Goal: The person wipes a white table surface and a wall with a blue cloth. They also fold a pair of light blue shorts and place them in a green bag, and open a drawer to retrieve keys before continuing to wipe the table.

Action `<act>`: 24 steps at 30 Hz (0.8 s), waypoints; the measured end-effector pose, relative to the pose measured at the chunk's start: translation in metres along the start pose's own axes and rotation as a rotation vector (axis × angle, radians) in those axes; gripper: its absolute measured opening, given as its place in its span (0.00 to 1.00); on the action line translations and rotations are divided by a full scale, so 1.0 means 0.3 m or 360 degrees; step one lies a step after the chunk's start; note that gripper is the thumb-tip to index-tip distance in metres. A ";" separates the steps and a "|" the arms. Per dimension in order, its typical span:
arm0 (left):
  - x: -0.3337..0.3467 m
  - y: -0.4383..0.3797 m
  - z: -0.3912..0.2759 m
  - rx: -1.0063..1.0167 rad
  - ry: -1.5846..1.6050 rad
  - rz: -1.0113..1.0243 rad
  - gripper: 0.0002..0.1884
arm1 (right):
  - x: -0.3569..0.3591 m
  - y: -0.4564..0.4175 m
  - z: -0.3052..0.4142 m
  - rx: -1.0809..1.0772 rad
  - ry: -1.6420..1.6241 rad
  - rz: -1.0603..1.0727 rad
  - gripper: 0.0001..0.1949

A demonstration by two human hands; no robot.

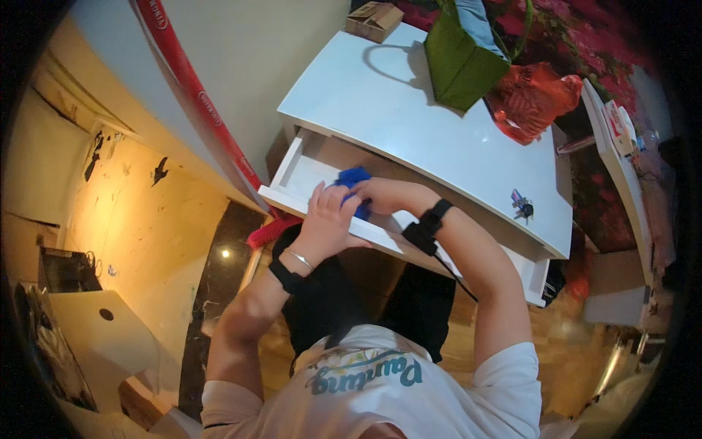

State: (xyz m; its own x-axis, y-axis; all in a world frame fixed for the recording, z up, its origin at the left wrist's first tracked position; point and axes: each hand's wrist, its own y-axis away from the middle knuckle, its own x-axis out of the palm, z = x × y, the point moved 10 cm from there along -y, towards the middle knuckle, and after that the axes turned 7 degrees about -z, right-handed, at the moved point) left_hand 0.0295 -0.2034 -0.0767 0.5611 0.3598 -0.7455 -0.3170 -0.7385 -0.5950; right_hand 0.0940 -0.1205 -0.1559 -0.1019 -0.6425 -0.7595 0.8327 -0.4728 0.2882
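A white dresser's drawer [403, 244] stands pulled out before me. My left hand [329, 219] lies over the drawer's front edge, its fingers reaching inside and its thumb outside. Just beyond those fingers, my right hand [378, 195] is inside the drawer, closed on a bunched blue cloth [354, 176]. The cloth lies partly behind my fingers, near the drawer's left end. Both wrists wear black bands; the right one carries a small black device with a cable.
On the white dresser top [384, 104] are a cardboard box [374, 22], a green bag [463, 66], a red plastic bag [529, 101] and keys [522, 206]. A pink-bristled broom head [271, 230] stands left of the drawer, near a long red packaged item [192, 88].
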 end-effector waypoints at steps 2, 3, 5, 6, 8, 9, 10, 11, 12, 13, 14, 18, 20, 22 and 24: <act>0.053 -0.003 0.028 -0.0049 0.0021 0.0068 0.58 | -0.001 0.142 -0.060 0.0049 0.0070 0.0089 0.24; 0.057 -0.031 0.016 -0.0021 -0.0001 0.0044 0.60 | 0.003 0.222 -0.096 0.0189 0.0105 0.0145 0.22; 0.077 -0.043 0.055 -0.0085 -0.0049 0.0196 0.64 | -0.040 0.349 -0.062 0.0672 0.0035 0.0261 0.22; 0.097 -0.057 0.060 -0.0062 -0.0089 0.0272 0.67 | -0.056 0.414 -0.089 0.0894 0.0099 0.0262 0.21; 0.121 -0.089 0.065 -0.0039 -0.0080 0.0225 0.67 | -0.139 0.515 -0.085 0.0855 0.0113 0.0004 0.21; 0.129 -0.109 0.066 -0.0028 -0.0086 0.0207 0.67 | -0.176 0.556 -0.078 0.0824 0.0117 -0.0127 0.20; 0.135 -0.129 0.067 -0.0013 -0.0060 0.0190 0.66 | -0.222 0.580 -0.055 0.0758 0.0087 -0.0367 0.18; 0.143 -0.147 0.080 -0.0047 -0.0087 0.0207 0.65 | -0.241 0.589 -0.020 0.0612 0.0128 -0.0581 0.17; 0.168 -0.167 0.076 -0.0071 -0.0090 0.0230 0.65 | -0.235 0.615 0.015 0.0492 0.0171 -0.0792 0.17; 0.179 -0.189 0.076 -0.0094 -0.0104 0.0249 0.64 | -0.227 0.634 0.064 0.0361 0.0222 -0.1006 0.16; 0.191 -0.204 0.076 -0.0099 -0.0144 0.0263 0.61 | -0.163 0.625 0.090 0.0323 0.0328 -0.1015 0.16; 0.248 -0.281 -0.016 -0.0003 -0.0124 0.0200 0.56 | 0.042 0.676 0.086 0.0357 0.0399 -0.0965 0.18; 0.288 -0.314 -0.078 0.0053 -0.0142 0.0207 0.54 | 0.040 0.791 0.037 0.0447 0.0271 -0.1258 0.20; 0.330 -0.345 -0.135 0.0067 -0.0143 0.0217 0.52 | -0.033 0.951 0.038 0.0563 0.0341 -0.1719 0.22; 0.365 -0.375 -0.178 0.0045 -0.0123 0.0227 0.49 | -0.103 1.092 0.069 0.0740 0.0455 -0.2160 0.22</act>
State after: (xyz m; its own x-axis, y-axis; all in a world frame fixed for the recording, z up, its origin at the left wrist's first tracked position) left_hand 0.1673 -0.1115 -0.0753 0.4484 0.2960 -0.8434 -0.4112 -0.7694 -0.4887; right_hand 0.3586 -0.2680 -0.0259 -0.4934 0.5585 -0.6668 -0.0654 -0.7883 -0.6118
